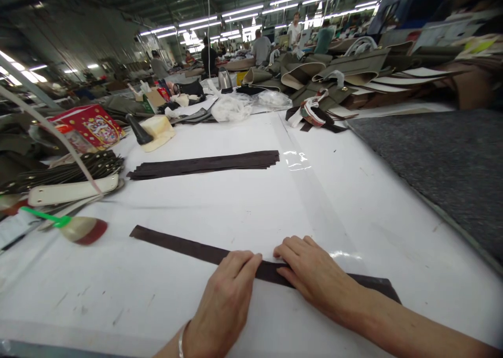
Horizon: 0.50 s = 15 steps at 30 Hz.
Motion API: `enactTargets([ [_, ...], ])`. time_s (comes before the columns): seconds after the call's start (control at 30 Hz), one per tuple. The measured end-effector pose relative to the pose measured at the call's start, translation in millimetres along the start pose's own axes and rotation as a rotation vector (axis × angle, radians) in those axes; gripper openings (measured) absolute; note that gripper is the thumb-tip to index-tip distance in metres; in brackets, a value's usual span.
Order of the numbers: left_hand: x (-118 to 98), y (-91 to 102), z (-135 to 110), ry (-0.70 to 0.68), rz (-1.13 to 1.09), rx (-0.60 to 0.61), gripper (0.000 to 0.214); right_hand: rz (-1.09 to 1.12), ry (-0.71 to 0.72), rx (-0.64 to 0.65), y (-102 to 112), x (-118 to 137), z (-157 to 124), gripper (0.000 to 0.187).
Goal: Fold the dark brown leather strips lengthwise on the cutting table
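A long dark brown strip of leather-like material lies slantwise across the white tabletop, its right end passing under my right forearm. My left hand, with a band at the wrist, is closed on the strip's middle, thumb and fingers at its upper edge. Just to the right, my right hand pinches the same strip, fingers curled over its far edge and thumb on top. A narrow gap separates the two hands. Farther back lies a stack of similar dark strips.
At left are a squeeze bottle with a green spout, pale straps and a red bag. A dark-handled tool rests by a cream block. Grey felt covers the right side. People stand far back.
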State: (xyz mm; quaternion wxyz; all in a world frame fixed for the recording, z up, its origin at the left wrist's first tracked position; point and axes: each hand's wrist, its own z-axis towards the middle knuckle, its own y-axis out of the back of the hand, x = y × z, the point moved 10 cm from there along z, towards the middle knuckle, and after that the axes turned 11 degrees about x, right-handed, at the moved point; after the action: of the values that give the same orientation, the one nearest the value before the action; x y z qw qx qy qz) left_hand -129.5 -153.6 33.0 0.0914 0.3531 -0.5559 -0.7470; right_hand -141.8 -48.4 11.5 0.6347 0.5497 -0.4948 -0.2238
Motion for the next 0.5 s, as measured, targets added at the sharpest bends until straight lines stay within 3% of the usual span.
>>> enactTargets([
  [0.17, 10, -17.1, 4, -0.008, 0.046, 0.175, 0.041, -0.014, 0.079, -0.021, -4, 3, -2, 0.013],
  [0.5, 10, -24.8, 2, -0.022, 0.099, 0.229, 0.052, -0.177, 0.261, -0.038, -6, 14, -24, 0.016],
])
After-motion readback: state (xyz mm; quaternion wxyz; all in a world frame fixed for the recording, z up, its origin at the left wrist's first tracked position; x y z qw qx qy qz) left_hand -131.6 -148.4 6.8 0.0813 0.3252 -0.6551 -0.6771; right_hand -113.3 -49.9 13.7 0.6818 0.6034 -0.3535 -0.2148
